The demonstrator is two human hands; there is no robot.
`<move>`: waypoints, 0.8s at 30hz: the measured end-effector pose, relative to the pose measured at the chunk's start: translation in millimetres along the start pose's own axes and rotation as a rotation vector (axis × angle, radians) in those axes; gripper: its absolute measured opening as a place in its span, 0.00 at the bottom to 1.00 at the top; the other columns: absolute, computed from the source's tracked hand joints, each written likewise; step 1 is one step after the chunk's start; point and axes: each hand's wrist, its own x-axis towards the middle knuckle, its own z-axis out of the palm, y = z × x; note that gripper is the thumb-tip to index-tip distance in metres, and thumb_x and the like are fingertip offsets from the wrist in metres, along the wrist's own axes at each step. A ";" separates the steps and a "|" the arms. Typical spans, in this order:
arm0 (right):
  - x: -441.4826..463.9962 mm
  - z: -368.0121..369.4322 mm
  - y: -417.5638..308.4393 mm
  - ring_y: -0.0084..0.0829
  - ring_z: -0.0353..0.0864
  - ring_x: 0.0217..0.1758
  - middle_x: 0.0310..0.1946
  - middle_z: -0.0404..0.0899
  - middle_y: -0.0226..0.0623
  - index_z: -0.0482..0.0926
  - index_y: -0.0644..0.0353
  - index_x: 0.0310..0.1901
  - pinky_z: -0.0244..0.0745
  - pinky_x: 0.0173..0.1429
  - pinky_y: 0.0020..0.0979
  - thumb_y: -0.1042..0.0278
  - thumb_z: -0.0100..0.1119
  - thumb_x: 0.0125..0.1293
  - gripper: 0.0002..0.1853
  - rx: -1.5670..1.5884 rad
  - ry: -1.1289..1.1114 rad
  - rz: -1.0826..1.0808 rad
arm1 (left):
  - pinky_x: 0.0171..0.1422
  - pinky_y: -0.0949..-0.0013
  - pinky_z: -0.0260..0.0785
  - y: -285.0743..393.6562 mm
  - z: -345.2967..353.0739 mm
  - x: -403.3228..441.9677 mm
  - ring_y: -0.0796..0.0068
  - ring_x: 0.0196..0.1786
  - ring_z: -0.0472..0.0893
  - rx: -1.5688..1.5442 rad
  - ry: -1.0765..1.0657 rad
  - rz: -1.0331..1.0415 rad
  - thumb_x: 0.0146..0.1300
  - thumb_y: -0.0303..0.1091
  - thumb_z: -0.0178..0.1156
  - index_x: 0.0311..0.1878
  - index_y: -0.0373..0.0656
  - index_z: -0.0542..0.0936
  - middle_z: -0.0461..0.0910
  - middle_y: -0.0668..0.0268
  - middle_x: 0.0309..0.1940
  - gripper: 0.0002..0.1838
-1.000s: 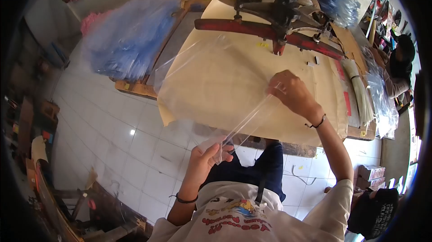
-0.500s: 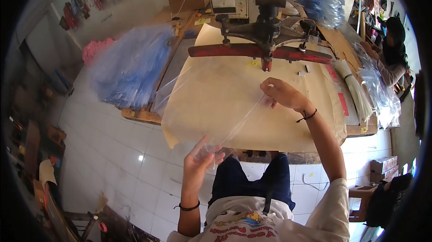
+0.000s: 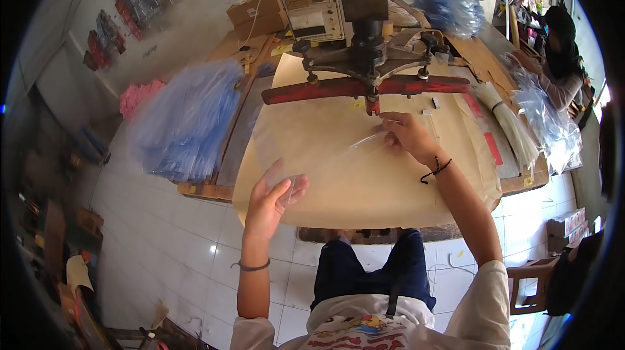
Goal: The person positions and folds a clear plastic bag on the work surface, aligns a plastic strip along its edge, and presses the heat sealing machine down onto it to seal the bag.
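A thin clear plastic sheet (image 3: 359, 146) stretches over the brown paper (image 3: 384, 194) on the table, hard to see apart from its shiny edges. My right hand (image 3: 410, 138) pinches its right part between thumb and fingers, just below the middle of the press's red bar (image 3: 312, 92). Over the paper's left front edge, my left hand (image 3: 270, 197) has its thumb against a corner of the same plastic, which shows across the fingers. The sheet's far outline is too faint to follow.
A big heap of bluish plastic (image 3: 185, 125) lies on the table's left side. White strips (image 3: 504, 119) and clear plastic (image 3: 547, 122) lie at the right, near another person (image 3: 563, 57). A control box (image 3: 312, 12) stands behind the press, with a cardboard box (image 3: 257, 15) beside it.
My left hand has moved up and left with its corner of the plastic, from the front edge to over the paper. My right hand stays near the press bar. The view has shifted slightly.
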 end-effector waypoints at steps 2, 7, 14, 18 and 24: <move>0.3 -5.8 1.7 0.22 0.79 0.33 0.46 0.88 0.41 0.67 0.79 0.70 0.79 0.36 0.25 0.69 0.51 0.77 0.26 0.063 0.034 0.003 | 0.65 0.61 0.80 6.3 2.6 11.6 0.57 0.59 0.85 0.013 -0.026 -0.006 0.75 0.27 0.57 0.79 0.31 0.55 0.82 0.44 0.57 0.34; -10.3 -20.8 -1.5 0.23 0.79 0.31 0.47 0.88 0.42 0.65 0.81 0.71 0.78 0.35 0.27 0.71 0.51 0.75 0.28 -0.057 0.122 0.015 | 0.65 0.59 0.80 17.7 -1.8 54.3 0.55 0.57 0.86 0.059 -0.144 -0.106 0.75 0.27 0.57 0.74 0.32 0.60 0.82 0.44 0.55 0.29; -15.4 -45.0 -3.6 0.20 0.74 0.29 0.48 0.87 0.43 0.62 0.80 0.73 0.74 0.33 0.25 0.72 0.51 0.74 0.30 -0.051 0.260 0.044 | 0.61 0.55 0.83 23.2 15.9 111.9 0.54 0.54 0.86 0.165 -0.224 -0.250 0.75 0.25 0.56 0.68 0.30 0.64 0.81 0.46 0.53 0.23; -13.4 -56.3 1.8 0.21 0.76 0.28 0.47 0.88 0.43 0.75 0.77 0.58 0.76 0.33 0.25 0.71 0.50 0.75 0.18 0.026 0.348 -0.001 | 0.53 0.59 0.84 17.5 28.4 146.8 0.59 0.48 0.87 0.230 -0.239 -0.256 0.75 0.26 0.56 0.65 0.32 0.67 0.82 0.49 0.51 0.19; -5.1 -69.4 10.7 0.20 0.76 0.30 0.46 0.86 0.43 0.76 0.75 0.54 0.77 0.35 0.25 0.67 0.51 0.79 0.16 0.100 0.447 -0.031 | 0.51 0.59 0.84 -10.2 36.3 195.1 0.62 0.46 0.85 0.197 -0.247 -0.235 0.75 0.24 0.57 0.59 0.32 0.69 0.82 0.51 0.49 0.15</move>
